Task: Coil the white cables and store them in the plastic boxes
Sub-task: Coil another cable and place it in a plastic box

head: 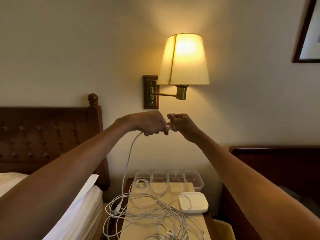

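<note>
You are at the coiling step, both hands raised in front of the wall lamp (183, 59). Your left hand (150, 123) has its fingers curled round the held cable (129, 158), which drops from under the fist in a long slack run to the worktop (173, 187). Your right hand (182, 126) pinches what looks like the first small loops or the plug end of the same cable, just beside the left knuckles; it is too small to tell which.

The other white cables (155, 210) lie in a loose tangle across the worktop, some hanging over its near-left edge beside the bed (83, 205). The four plastic boxes (194, 177) stand in a row at the back, with a white lid (193, 202) in front of them on the right. A small coil (141, 184) lies at the leftmost box; I cannot tell whether it is inside or just before it.

The next move, as I judge it, is to feed slack up with the left hand and lay it round the right-hand loops. The hanging run seems to pass through the tangle, so draw it gently or it may drag the others off.
</note>
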### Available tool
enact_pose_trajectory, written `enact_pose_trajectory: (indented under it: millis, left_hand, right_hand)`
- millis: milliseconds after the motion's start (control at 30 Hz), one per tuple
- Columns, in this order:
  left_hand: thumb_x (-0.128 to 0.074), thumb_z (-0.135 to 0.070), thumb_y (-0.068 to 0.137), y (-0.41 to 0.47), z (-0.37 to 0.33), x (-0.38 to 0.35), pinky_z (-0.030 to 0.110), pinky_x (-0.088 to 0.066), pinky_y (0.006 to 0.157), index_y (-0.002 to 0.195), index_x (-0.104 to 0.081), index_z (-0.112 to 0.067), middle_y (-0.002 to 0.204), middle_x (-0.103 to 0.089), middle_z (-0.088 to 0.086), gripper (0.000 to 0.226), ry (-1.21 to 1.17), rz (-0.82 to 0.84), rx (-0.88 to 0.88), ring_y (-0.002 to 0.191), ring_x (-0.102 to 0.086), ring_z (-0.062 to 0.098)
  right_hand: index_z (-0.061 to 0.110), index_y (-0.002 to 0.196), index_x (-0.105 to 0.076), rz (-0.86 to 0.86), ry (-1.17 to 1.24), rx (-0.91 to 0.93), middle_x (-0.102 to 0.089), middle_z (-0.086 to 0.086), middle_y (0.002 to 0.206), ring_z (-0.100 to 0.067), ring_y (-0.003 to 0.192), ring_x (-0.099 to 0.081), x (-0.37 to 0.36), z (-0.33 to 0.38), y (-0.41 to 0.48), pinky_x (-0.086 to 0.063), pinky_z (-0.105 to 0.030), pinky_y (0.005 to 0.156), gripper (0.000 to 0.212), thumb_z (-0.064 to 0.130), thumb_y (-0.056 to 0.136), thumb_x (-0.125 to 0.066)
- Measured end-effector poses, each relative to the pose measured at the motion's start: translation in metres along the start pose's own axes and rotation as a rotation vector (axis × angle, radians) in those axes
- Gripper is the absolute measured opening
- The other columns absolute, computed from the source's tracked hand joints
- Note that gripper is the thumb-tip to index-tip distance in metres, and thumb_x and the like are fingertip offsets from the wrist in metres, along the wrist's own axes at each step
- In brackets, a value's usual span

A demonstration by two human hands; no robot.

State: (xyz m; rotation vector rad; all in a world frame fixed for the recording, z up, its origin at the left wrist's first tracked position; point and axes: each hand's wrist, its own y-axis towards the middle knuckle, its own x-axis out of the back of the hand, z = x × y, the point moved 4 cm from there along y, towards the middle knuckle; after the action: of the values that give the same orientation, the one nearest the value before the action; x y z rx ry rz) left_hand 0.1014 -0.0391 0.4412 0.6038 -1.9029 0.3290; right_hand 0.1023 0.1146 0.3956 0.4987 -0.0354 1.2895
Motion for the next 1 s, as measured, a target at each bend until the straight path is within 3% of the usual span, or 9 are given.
enact_pose_trajectory:
  millis: [100, 233, 300, 400, 567, 700, 800, 900, 1000]
  left_hand:
    - [-0.062, -0.028, 0.096, -0.001, 0.0, 0.025, 0.026, -0.041, 0.057, 0.103, -0.074, -0.015, 0.08, -0.064, 0.005, 0.019, 0.087, -0.101, -0.063, 0.066, -0.051, 0.014]
    - [-0.071, -0.03, 0.089, -0.002, 0.008, 0.048, 0.023, -0.041, 0.066, 0.101, -0.075, -0.015, 0.087, -0.067, -0.006, 0.02, 0.121, -0.258, -0.084, 0.079, -0.059, 0.007]
    - [-0.074, -0.034, 0.085, 0.0, 0.02, 0.053, 0.028, -0.046, 0.07, 0.099, -0.076, -0.017, 0.09, -0.07, -0.005, 0.022, 0.085, -0.333, -0.082, 0.086, -0.061, 0.011]
    - [-0.073, -0.035, 0.085, 0.004, 0.041, 0.049, 0.034, -0.049, 0.074, 0.097, -0.076, -0.02, 0.093, -0.069, -0.004, 0.019, 0.029, -0.408, -0.078, 0.09, -0.061, 0.016]
    - [-0.063, -0.027, 0.095, 0.004, 0.062, 0.036, 0.029, -0.042, 0.068, 0.101, -0.074, -0.024, 0.089, -0.066, -0.005, 0.013, -0.048, -0.484, -0.072, 0.086, -0.057, 0.013]
    - [-0.047, -0.015, 0.103, 0.004, 0.069, 0.016, 0.027, -0.045, 0.056, 0.1, -0.07, -0.025, 0.078, -0.06, 0.004, 0.026, -0.175, -0.407, -0.015, 0.066, -0.053, 0.018]
    - [-0.042, -0.02, 0.105, 0.006, 0.065, -0.002, 0.031, -0.052, 0.058, 0.101, -0.067, -0.023, 0.077, -0.06, 0.009, 0.025, -0.313, -0.338, 0.043, 0.064, -0.057, 0.019]
    - [-0.041, -0.022, 0.106, 0.009, 0.055, -0.022, 0.03, -0.054, 0.059, 0.11, -0.061, -0.02, 0.079, -0.059, 0.009, 0.021, -0.32, -0.229, 0.1, 0.062, -0.058, 0.018]
    - [-0.042, -0.007, 0.103, 0.011, 0.046, -0.037, 0.028, -0.053, 0.056, 0.121, -0.054, -0.019, 0.083, -0.057, 0.007, 0.025, -0.288, -0.146, 0.134, 0.058, -0.057, 0.015]
  right_hand:
    - [-0.013, 0.117, -0.055, 0.204, -0.016, -0.051, -0.063, -0.025, 0.113, -0.029, 0.097, -0.068, -0.008, -0.003, -0.007, -0.051, -0.045, 0.094, 0.04, 0.021, 0.105, -0.038]
    - [-0.012, 0.119, -0.056, 0.424, 0.08, -0.163, -0.069, -0.016, 0.103, -0.018, 0.078, -0.065, -0.016, 0.006, -0.023, -0.053, -0.023, 0.071, 0.042, 0.015, 0.106, -0.027]
    - [-0.009, 0.118, -0.059, 0.463, 0.178, -0.197, -0.065, -0.009, 0.088, -0.013, 0.066, -0.055, -0.02, 0.011, -0.028, -0.045, -0.019, 0.06, 0.043, 0.017, 0.106, -0.026]
    - [-0.001, 0.108, -0.062, 0.445, 0.353, -0.205, -0.049, -0.001, 0.067, -0.008, 0.053, -0.039, -0.02, 0.019, -0.03, -0.032, -0.021, 0.056, 0.043, 0.022, 0.106, -0.026]
    - [0.007, 0.095, -0.057, 0.501, 0.594, -0.22, -0.033, 0.003, 0.063, -0.007, 0.05, -0.027, -0.019, 0.024, -0.029, -0.027, -0.019, 0.048, 0.035, 0.024, 0.105, -0.027]
    - [0.011, 0.092, -0.053, 0.495, 0.741, -0.174, -0.036, 0.004, 0.064, -0.007, 0.052, -0.03, -0.018, 0.029, -0.025, -0.029, -0.02, 0.053, 0.031, 0.024, 0.105, -0.028]
    - [0.01, 0.097, -0.052, 0.386, 0.867, -0.142, -0.053, -0.001, 0.073, -0.009, 0.06, -0.047, -0.016, 0.034, -0.018, -0.041, -0.02, 0.06, 0.028, 0.024, 0.106, -0.029]
    - [0.005, 0.105, -0.056, 0.208, 0.921, -0.084, -0.069, -0.014, 0.104, -0.022, 0.091, -0.067, -0.013, 0.034, -0.01, -0.051, -0.03, 0.088, 0.032, 0.024, 0.106, -0.031]
    - [0.001, 0.121, -0.053, 0.123, 0.793, -0.038, -0.058, -0.019, 0.131, -0.034, 0.124, -0.056, -0.012, 0.027, -0.002, -0.044, -0.04, 0.106, 0.038, 0.025, 0.107, -0.026]
